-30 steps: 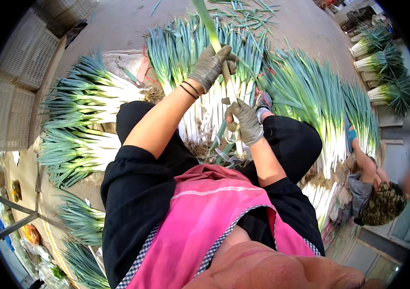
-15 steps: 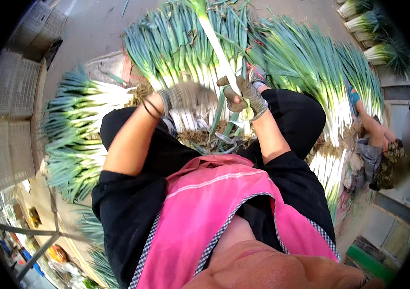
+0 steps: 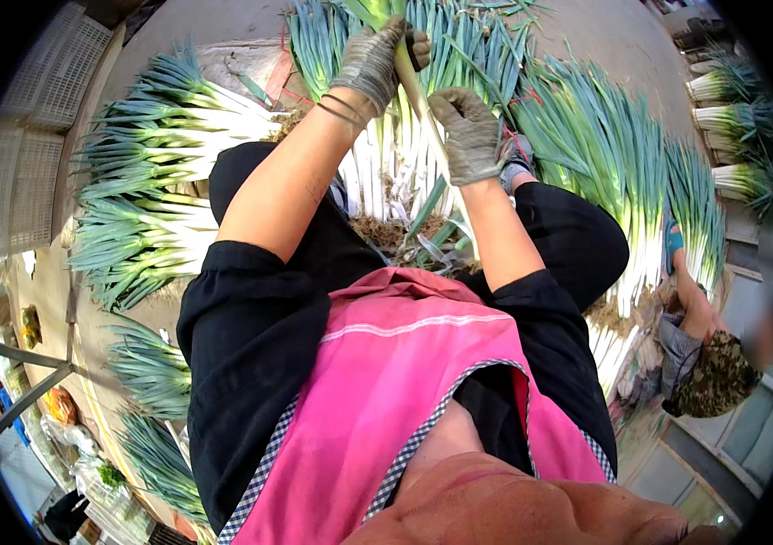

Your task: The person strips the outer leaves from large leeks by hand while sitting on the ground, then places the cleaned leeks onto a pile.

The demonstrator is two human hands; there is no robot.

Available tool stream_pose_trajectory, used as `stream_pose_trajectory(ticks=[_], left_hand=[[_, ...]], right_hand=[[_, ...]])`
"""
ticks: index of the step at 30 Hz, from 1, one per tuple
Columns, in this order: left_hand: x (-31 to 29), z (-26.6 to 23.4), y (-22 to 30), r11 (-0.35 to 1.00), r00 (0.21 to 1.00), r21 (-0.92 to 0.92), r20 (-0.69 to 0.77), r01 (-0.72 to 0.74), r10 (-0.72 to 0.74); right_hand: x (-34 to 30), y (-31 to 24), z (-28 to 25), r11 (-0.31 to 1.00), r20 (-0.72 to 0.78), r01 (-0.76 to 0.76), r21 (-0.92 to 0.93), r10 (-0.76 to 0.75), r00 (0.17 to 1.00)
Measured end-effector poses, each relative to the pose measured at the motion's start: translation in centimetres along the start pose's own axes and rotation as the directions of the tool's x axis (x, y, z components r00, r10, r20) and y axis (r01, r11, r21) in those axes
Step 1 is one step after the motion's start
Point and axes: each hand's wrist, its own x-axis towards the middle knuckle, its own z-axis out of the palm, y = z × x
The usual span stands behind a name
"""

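My left hand, in a grey glove, grips a single leek by its green upper stem, held up in front of me. The leek slants down past my right hand, its pale lower end toward my lap. That gloved right hand is closed beside the stem, with fingers curled; whatever lies inside them is hidden. Beneath both hands, a row of leeks lies on the ground with green tops pointing away and roots toward me. Loose leaf strips and peelings lie between my legs.
Stacked leeks lie to my left, more leeks to my right. Pale plastic crates stand at far left. At right, another person's arm reaches toward the leeks. Several bundles lie at the far right.
My left hand has moved up and away from me and now grips the leek's green part. My right hand no longer wraps the white stem and sits beside it. The view has shifted slightly.
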Motion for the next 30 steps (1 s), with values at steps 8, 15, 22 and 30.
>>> stream_pose_trajectory(ticks=[8, 15, 22, 30], left_hand=[[1.9, -4.9, 8.3, 0.978, 0.943, 0.151, -0.28, -0.143, 0.181], [-0.7, -5.1, 10.7, 0.688, 0.746, 0.716, -0.395, -0.115, 0.536], [-6.6, -2.7, 9.3, 0.788, 0.561, 0.527, -0.566, -0.318, 0.605], [-8.2, -9.2, 13.2, 0.792, 0.45, 0.518, -0.652, -0.323, 0.61]], right_hand=[[-5.0, -1.7, -7.4, 0.713, 0.401, 0.13, -0.689, 0.226, 0.888], [-1.6, 2.6, -5.6, 0.569, 0.51, 0.31, -0.762, 0.231, 0.829], [8.7, 9.1, 13.3, 0.899, 0.536, -0.439, -0.002, 0.372, 0.758], [6.9, 17.6, 14.7, 0.452, 0.93, 0.816, -0.36, 0.098, 0.355]])
